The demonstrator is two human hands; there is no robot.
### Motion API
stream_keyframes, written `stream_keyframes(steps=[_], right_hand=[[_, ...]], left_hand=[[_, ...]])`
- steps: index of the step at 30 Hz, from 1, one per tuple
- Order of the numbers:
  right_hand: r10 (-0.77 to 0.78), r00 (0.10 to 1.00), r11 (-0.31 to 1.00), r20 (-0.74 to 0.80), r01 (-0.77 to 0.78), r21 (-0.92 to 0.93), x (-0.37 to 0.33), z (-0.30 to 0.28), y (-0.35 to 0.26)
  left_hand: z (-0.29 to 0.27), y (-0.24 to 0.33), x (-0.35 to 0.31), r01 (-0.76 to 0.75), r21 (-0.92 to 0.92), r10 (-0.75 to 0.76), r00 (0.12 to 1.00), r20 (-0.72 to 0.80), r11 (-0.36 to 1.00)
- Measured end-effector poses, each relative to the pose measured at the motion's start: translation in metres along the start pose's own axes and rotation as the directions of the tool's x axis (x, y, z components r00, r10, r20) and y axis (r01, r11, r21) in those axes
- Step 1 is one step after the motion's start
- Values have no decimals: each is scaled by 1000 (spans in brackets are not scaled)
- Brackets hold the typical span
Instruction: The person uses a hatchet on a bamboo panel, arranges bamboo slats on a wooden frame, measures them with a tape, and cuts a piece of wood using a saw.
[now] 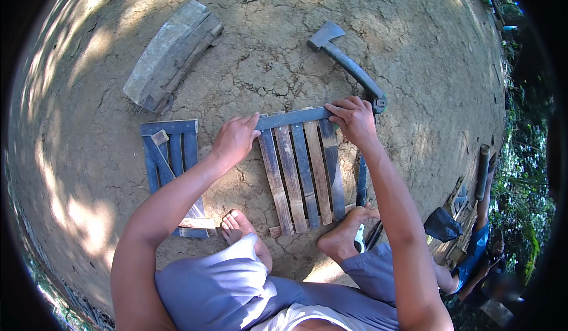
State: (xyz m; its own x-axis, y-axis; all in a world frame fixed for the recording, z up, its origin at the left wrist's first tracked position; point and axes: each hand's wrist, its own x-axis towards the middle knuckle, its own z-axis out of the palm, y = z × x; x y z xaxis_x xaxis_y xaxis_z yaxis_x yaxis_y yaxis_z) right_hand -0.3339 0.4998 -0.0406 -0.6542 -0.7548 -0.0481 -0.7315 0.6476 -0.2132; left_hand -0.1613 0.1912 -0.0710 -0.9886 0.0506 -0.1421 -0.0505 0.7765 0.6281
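A grey-blue crosspiece [294, 118] lies across the far ends of several narrow wooden slats [305, 174], which are set side by side with gaps on the ground. My left hand [235, 138] grips the left end of this crosspiece between thumb and fingers. At its right end, my right hand [354, 119] holds it in the same way, fingers bent over the edge. The slats' near ends rest on another strip, of which only the ends show, between my bare feet.
A hatchet [349, 64] lies beyond my right hand. Far left is a thick wood block [168, 58]; nearer stands a second slatted panel [171, 150] flat on cracked earth. A white-and-green handle [360, 238] is by my right foot. Another person [476, 251] sits at right near a black bag [442, 227].
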Motion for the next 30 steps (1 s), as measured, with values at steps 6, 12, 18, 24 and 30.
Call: stream_keyframes(steps=[6,12,18,24,30], right_hand=[[0,999,1000,35,0,2,2,-2,3],[-24,998,1000,65,25,-13,2,-2,8],[-46,996,999,75,47,-14,7,-4,8],[-47,997,999,64,47,-4,7,-3,9],[-36,997,999,71,36,-3,7,-1,10]], left_hand=[[4,-4,0,-17,15,17,1000,-17,1000],[4,-4,-2,-50,33,52,997,-48,998],[10,-5,-6,-29,96,34,998,-47,995],[-2,0,-1,3,64,-4,1000,24,998],[0,-5,0,-31,42,32,999,-24,999]])
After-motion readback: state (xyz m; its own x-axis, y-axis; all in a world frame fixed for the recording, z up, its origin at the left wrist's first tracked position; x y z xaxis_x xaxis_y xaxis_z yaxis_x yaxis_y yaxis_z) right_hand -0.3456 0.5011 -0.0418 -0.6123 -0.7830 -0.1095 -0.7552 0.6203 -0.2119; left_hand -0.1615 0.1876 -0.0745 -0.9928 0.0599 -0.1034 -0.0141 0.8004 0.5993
